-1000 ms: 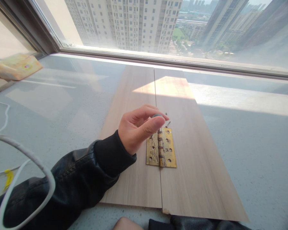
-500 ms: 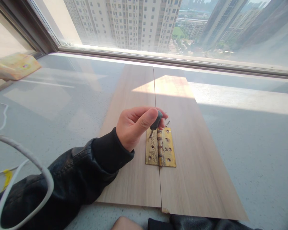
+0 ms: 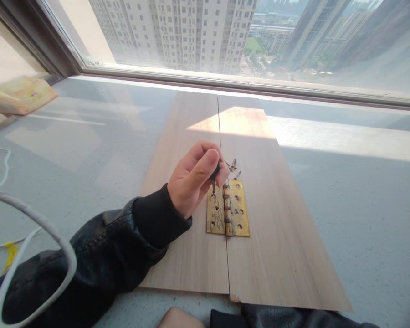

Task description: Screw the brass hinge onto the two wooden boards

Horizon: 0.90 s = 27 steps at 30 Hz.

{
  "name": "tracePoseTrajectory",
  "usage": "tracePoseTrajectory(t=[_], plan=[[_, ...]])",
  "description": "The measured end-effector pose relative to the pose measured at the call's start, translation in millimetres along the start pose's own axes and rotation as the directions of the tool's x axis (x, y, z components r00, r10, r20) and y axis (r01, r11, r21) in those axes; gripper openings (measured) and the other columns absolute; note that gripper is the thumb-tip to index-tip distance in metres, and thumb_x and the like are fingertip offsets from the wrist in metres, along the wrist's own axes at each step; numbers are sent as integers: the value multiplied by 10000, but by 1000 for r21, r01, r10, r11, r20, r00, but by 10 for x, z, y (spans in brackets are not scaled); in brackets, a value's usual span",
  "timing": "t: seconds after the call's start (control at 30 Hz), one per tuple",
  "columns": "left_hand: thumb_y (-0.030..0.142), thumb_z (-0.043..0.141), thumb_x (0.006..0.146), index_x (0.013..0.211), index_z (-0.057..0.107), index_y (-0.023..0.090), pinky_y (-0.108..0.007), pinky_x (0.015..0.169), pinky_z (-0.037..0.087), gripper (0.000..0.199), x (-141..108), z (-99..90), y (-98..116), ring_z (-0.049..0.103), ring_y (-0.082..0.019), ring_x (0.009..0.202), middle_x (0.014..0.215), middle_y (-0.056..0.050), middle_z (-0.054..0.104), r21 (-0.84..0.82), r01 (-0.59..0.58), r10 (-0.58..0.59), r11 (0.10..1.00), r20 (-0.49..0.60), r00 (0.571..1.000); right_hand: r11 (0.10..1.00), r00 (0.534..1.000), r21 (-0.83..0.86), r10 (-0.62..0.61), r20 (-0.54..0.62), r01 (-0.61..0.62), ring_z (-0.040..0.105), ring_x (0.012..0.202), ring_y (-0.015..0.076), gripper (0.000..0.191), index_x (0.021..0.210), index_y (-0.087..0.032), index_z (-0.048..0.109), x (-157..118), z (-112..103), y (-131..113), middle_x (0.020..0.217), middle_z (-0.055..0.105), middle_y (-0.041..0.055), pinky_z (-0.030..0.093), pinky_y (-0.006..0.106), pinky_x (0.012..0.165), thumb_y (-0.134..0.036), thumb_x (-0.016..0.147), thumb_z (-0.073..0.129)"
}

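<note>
My left hand (image 3: 198, 176) is closed around the dark handle of a small screwdriver (image 3: 215, 171). Its shaft points down at the upper left part of a worn brass hinge (image 3: 216, 218), where the tip meets a hole or screw; which one is too small to tell. The hinge lies flat, its barrel along the seam between two pale wooden boards (image 3: 276, 255). Several loose screws (image 3: 234, 165) rest on the right board just beyond the hinge. My right hand (image 3: 181, 319) shows only in part at the bottom edge, its fingers hidden.
A white cable (image 3: 70, 259) with a yellow tag loops over the left side, in front of my sleeve. An orange-yellow packet (image 3: 22, 95) sits at the far left. Behind the boards runs a window frame (image 3: 225, 84). The boards lie on a speckled pale surface (image 3: 372, 205).
My left hand has turned and its fingers have curled in around the screwdriver handle, covering more of it. More of the loose screws shows now. My right hand has stayed put.
</note>
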State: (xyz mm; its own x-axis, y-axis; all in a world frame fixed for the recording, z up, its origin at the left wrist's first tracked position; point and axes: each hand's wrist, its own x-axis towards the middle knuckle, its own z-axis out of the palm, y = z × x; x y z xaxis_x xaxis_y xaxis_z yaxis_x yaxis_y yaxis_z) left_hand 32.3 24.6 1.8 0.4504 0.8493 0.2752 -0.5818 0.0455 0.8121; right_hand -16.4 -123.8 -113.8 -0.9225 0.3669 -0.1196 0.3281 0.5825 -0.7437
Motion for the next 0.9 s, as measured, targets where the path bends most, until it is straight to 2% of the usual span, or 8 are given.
tracePoseTrajectory(t=[0.13,0.27,0.43,0.57,0.77,0.9], plan=[[433,723,786,759,674,178,-242,637,427,262,0,-27,16,554,-99,668,743,-1,621,101,-79,84,992,-48,995,998,998,4,60,15,-60,592,686,86,227,966,-149,621,41,126,42,877,642,25,526,243,615,-355,940,529],[380,704,822,827,736,204,-234,714,454,179,-18,-71,24,576,-105,768,801,-11,657,146,-101,92,984,64,994,996,995,10,93,22,-94,582,661,79,228,934,-148,622,91,198,52,842,638,16,519,234,601,-353,944,522],[452,643,856,846,743,197,-247,690,473,274,-55,-61,8,593,-113,715,738,-20,658,100,-17,11,995,58,998,995,995,14,101,19,-101,575,648,75,227,920,-150,622,88,216,65,828,636,12,514,229,593,-353,944,522],[434,610,882,889,705,194,-269,677,448,258,-57,0,-13,556,-121,686,703,-14,613,88,-10,-2,996,129,992,996,996,18,90,1,-90,578,664,79,229,948,-152,621,32,177,56,857,638,20,516,231,596,-356,945,519],[463,481,939,823,627,196,-266,605,392,325,7,43,1,426,-103,578,611,20,463,-65,31,-27,997,55,998,999,999,16,33,-28,-32,593,724,93,226,1010,-162,617,20,9,2,937,640,40,530,249,632,-353,947,514],[504,460,938,800,624,189,-294,646,405,381,6,-16,-7,449,-119,618,643,10,453,17,-9,6,1000,119,993,999,999,13,-44,-27,44,614,846,130,252,1095,-175,605,-132,-132,-95,1065,631,68,550,308,728,-357,941,521]])
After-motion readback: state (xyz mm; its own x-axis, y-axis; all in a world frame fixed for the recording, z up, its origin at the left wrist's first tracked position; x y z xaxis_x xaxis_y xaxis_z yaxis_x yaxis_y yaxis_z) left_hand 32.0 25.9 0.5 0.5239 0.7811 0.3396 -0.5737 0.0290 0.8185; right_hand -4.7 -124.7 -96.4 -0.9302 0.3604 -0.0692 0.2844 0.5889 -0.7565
